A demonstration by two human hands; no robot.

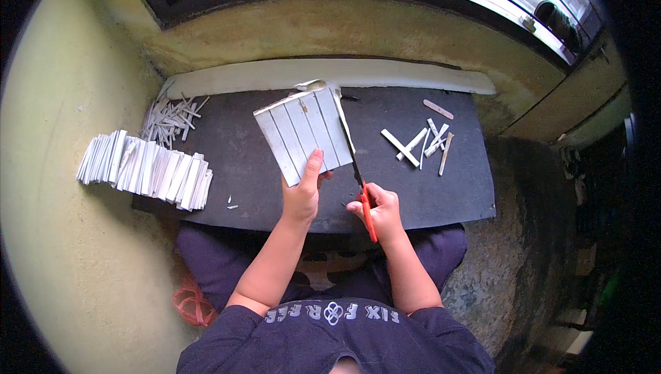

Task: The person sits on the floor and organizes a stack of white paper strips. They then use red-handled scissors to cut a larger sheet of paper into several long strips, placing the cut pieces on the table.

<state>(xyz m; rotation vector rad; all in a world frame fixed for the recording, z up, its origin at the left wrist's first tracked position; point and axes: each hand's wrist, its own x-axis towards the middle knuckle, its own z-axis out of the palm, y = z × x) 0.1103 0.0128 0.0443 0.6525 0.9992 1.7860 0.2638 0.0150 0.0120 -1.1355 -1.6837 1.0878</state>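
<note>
My left hand [303, 191] is closed on a white card sheet [299, 133] with dark parallel lines, its thumb lying across the lower part. Orange-handled scissors [369, 212] are in my right hand [383, 214], fingers wrapped round the handles. The dark blades run up along the sheet's right edge, where a narrow strip [345, 119] bends away from it. Whether the strip is still joined along its length I cannot tell. At the sheet's top edge the material looks torn and curled.
A long row of folded white strips [148, 167] stands at the dark table's [275, 214] left edge. Behind it lies a heap of thin offcuts [172, 119]. Several loose strips [401, 148] and a flat stick [438, 109] lie at right. A long pale board [310, 75] spans the back.
</note>
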